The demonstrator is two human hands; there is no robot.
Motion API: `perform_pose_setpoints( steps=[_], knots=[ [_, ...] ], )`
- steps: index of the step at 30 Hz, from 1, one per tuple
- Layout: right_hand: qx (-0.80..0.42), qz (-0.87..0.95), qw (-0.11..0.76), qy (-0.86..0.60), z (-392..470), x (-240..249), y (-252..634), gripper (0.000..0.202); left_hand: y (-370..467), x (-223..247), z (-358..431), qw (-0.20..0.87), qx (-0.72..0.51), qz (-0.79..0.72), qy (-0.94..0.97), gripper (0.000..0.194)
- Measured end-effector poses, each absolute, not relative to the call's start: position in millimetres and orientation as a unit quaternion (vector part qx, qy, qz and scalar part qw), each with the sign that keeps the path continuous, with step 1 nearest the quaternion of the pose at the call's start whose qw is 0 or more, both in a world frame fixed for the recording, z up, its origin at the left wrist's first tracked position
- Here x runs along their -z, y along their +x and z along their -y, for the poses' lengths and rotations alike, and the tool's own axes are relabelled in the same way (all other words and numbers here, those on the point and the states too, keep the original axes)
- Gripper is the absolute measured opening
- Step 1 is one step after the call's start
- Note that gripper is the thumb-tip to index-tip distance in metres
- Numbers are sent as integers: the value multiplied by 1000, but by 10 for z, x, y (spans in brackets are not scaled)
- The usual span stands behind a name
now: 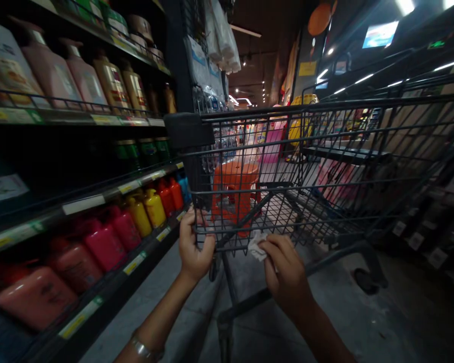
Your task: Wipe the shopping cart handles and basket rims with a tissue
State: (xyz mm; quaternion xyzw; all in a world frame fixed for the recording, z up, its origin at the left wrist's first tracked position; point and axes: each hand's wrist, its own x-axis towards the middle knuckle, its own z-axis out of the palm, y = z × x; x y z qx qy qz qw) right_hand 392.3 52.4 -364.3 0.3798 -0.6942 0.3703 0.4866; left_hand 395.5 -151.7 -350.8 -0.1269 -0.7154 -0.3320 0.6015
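A dark wire shopping cart (pixel 249 190) stands across the view in front of me. My left hand (pixel 195 247) is wrapped round the lower front corner of its basket, the thumb bent in front. To the right, my right hand (pixel 285 267) pinches a crumpled white tissue (pixel 258 245) and presses it on the lower rail of the basket. Part of the tissue is hidden behind my fingers. Through the wires an orange plastic stool (pixel 235 176) shows; it appears to stand behind the cart.
On the left, a shelf (pixel 115 194) holds several pump bottles, pink ones (pixel 104 244) low and gold ones (pixel 109 83) higher. A cart wheel (pixel 365 281) rests on the grey floor (pixel 336 322). Clear plastic packs (pixel 212 96) hang at the shelf's end.
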Motion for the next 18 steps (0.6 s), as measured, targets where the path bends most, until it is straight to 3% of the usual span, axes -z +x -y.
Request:
perform_pose_setpoints(
  steps=[9,13,18],
  knots=[
    [-361,779,384,339,-605,3499,4025,30,3978,3497,1535,597,315,726,-134,21],
    [-374,759,443,297,-472,3444,4183,29,4021,3491,1523,592,312,731,-135,19],
    [-329,691,473,437,-149,3489,4199,34,4049,3506,1521,591,322,727,-139,22]
  ],
)
